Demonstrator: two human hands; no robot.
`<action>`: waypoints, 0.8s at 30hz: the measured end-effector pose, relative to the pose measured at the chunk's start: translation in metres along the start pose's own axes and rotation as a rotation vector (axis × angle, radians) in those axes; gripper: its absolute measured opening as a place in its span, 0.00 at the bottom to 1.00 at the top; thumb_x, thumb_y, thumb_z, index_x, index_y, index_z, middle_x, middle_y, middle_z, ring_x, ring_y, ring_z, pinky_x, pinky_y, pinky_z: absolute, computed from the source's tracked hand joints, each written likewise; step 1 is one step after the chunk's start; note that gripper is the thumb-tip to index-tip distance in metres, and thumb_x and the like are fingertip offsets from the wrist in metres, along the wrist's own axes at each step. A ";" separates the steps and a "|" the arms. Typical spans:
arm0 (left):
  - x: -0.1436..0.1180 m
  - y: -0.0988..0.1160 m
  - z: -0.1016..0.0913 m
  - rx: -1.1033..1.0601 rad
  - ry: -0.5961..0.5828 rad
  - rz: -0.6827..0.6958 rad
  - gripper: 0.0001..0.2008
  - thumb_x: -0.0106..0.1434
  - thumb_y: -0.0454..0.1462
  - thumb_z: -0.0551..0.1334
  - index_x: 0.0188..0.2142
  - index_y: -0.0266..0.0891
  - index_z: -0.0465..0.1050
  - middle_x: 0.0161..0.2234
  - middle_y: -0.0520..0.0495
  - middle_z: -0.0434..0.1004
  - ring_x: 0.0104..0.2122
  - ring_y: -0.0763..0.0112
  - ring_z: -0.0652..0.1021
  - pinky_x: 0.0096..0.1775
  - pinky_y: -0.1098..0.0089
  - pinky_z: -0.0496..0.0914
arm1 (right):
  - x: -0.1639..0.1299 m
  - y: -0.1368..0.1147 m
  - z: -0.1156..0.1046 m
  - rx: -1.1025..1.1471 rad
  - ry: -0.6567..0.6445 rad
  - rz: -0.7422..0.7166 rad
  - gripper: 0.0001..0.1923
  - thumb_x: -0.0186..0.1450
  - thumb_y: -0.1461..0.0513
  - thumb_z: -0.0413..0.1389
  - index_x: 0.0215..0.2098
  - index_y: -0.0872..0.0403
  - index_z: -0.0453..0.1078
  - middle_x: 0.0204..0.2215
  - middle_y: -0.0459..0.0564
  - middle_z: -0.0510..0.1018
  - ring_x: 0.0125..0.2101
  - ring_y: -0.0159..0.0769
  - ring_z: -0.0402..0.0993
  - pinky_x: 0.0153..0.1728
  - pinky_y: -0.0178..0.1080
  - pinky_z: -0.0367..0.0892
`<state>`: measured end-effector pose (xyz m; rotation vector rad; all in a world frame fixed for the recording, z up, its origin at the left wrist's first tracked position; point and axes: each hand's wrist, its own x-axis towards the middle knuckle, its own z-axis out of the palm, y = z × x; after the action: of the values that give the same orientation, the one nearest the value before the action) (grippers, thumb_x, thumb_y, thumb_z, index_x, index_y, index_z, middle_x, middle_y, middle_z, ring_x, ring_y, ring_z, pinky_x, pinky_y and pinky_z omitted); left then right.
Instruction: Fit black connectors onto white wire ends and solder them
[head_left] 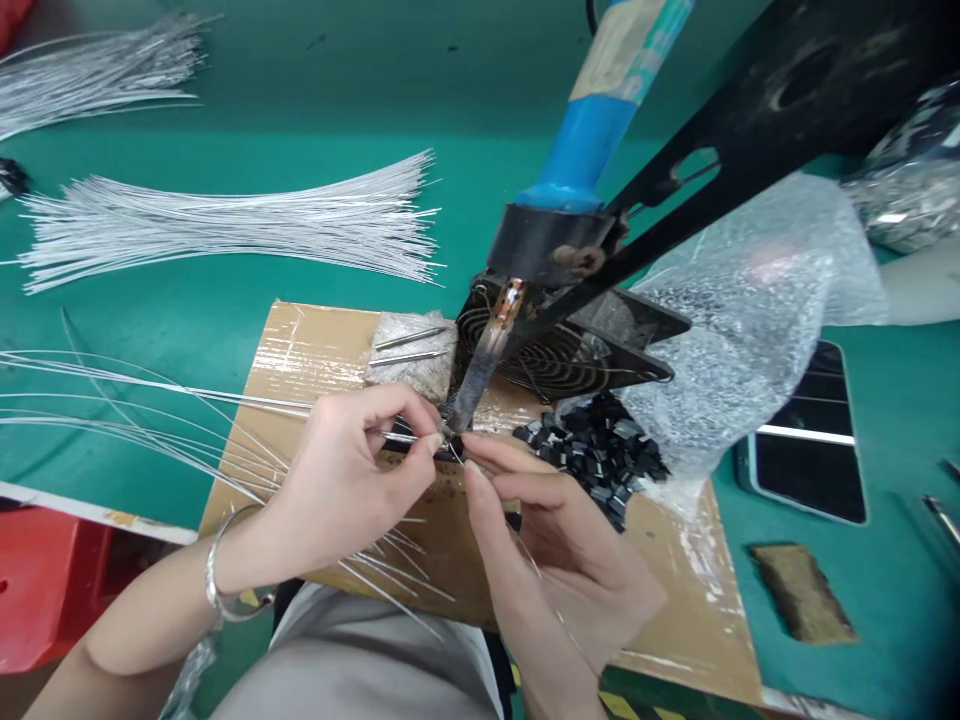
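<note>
- Green counter [225, 320] carries a cardboard sheet [315, 350]; soldering iron [487, 350] is clamped above it
- Left hand [352, 480] pinches thin wire [150, 390] at the iron's tip; right hand [555, 540] pinches solder strand [540, 575] beside it

head camera looks steeply down, close over the workbench [225, 310].

Two hands work here, a left hand [352, 480] and a right hand [555, 550]. One soldering iron [555, 240] hangs over one cardboard sheet [300, 350]. One small fan [555, 350] sits beside one heap of black chips [592, 450], too many to count. Two fanned wire bundles [225, 220] lie on the table. One phone [814, 440], one bracelet [225, 590].
</note>
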<state>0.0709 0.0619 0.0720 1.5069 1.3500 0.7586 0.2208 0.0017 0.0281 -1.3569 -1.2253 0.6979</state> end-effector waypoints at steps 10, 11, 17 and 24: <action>-0.001 -0.002 -0.001 0.009 -0.006 0.007 0.05 0.62 0.30 0.62 0.29 0.37 0.74 0.33 0.46 0.82 0.32 0.68 0.79 0.30 0.70 0.67 | -0.001 0.000 0.000 -0.006 0.001 0.013 0.04 0.66 0.64 0.65 0.33 0.51 0.76 0.43 0.54 0.87 0.42 0.46 0.87 0.40 0.44 0.83; -0.001 -0.003 -0.001 0.008 -0.006 0.007 0.05 0.62 0.30 0.62 0.29 0.38 0.74 0.32 0.47 0.82 0.32 0.68 0.79 0.30 0.69 0.67 | -0.001 0.000 0.000 -0.009 0.000 0.009 0.04 0.66 0.64 0.65 0.33 0.51 0.76 0.42 0.54 0.87 0.41 0.46 0.87 0.40 0.44 0.83; -0.001 -0.002 0.000 0.001 -0.012 0.012 0.05 0.62 0.30 0.63 0.29 0.38 0.74 0.32 0.47 0.82 0.33 0.68 0.79 0.30 0.69 0.67 | 0.000 0.000 0.001 -0.005 0.001 -0.007 0.05 0.66 0.66 0.65 0.33 0.51 0.76 0.41 0.53 0.88 0.42 0.45 0.87 0.40 0.43 0.83; -0.003 -0.002 -0.001 0.002 -0.015 0.011 0.05 0.62 0.30 0.62 0.29 0.38 0.74 0.33 0.47 0.82 0.33 0.68 0.79 0.30 0.70 0.68 | 0.001 0.000 0.000 -0.001 0.001 -0.028 0.04 0.65 0.66 0.65 0.33 0.52 0.77 0.41 0.52 0.88 0.42 0.45 0.87 0.40 0.44 0.83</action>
<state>0.0686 0.0588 0.0706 1.5200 1.3322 0.7521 0.2207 0.0030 0.0285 -1.3376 -1.2421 0.6773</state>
